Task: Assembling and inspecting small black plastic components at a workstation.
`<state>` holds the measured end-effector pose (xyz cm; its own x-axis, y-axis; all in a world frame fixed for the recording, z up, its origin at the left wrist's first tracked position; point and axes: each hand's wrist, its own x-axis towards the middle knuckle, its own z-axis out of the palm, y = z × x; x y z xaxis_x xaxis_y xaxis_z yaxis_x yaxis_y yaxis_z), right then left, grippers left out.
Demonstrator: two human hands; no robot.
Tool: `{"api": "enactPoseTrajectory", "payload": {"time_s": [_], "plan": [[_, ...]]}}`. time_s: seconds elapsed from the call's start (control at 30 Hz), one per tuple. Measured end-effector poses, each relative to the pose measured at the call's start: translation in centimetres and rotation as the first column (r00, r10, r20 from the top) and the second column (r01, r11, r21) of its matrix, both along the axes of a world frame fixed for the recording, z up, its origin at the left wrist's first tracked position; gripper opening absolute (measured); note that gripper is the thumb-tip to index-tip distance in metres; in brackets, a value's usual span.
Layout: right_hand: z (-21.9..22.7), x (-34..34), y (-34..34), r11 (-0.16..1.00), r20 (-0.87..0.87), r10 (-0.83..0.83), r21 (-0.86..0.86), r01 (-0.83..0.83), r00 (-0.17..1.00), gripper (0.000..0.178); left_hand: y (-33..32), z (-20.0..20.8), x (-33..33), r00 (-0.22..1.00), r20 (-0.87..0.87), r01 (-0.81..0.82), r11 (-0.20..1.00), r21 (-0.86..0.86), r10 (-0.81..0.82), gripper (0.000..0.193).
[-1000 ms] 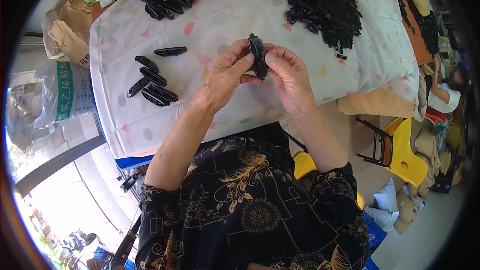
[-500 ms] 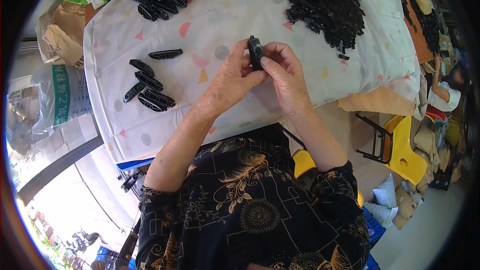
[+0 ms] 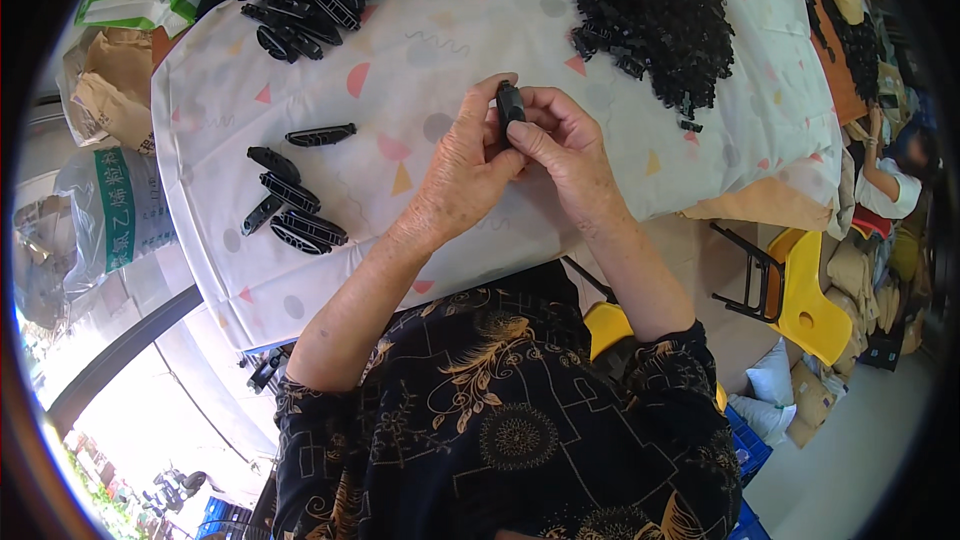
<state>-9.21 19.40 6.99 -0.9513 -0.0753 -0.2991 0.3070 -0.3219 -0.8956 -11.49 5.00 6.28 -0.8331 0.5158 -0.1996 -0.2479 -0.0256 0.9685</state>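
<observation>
Both hands meet over the middle of the table around one elongated black plastic part (image 3: 510, 105), held roughly upright. My left hand (image 3: 465, 155) closes on its left side, with the index finger at its top end. From the right, my right hand (image 3: 565, 145) pinches it, thumb pressed against the lower front face. The fingers hide its lower end. To the left of my hands lie several similar black parts (image 3: 290, 192) in a loose cluster, with a single one (image 3: 320, 135) just above them.
A patterned white cloth (image 3: 370, 180) covers the table. Far left is a pile of long black parts (image 3: 310, 0); far right, a heap of small black pieces (image 3: 655, 25). Bags (image 3: 120, 90) stand beside the left edge. A yellow chair (image 3: 810, 300) and another person (image 3: 890, 180) are at right.
The held part has turned slightly and my right thumb has moved up its front face, covering more of it. The view has shifted a little; the lying parts stay put on the cloth.
</observation>
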Motion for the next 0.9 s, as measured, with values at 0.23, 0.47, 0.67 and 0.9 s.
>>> {"api": "enactPoseTrajectory", "payload": {"time_s": [0.23, 0.47, 0.67, 0.9], "plan": [[0.4, -0.8, 0.2, 0.995, -0.082, 0.092, 0.050, -0.088, 0.992, 0.021, -1.4, -0.7, -0.3, 0.994, -0.108, 0.011, 1.000, 0.018, -0.009, 0.060], [-0.2, -3.0, 5.7, 0.674, -0.250, 0.095, 0.729, 0.123, 0.963, 0.018, -7.6, 5.2, -2.1, 0.725, -0.377, 0.184, 0.690, -0.700, -0.576, 0.031], [-1.6, -5.6, 6.3, -0.173, -0.393, 0.406, 0.854, 0.491, 0.825, 0.019, -14.2, 1.2, -10.1, 0.499, -0.818, -0.625, 0.535, -0.569, -0.287, 0.028], [-1.1, -5.7, 5.3, -0.108, -0.442, 0.449, 0.836, 0.538, 0.777, 0.016, -18.9, -0.2, -13.3, 0.501, -0.718, -0.663, 0.318, -0.677, -0.484, 0.030]]}}
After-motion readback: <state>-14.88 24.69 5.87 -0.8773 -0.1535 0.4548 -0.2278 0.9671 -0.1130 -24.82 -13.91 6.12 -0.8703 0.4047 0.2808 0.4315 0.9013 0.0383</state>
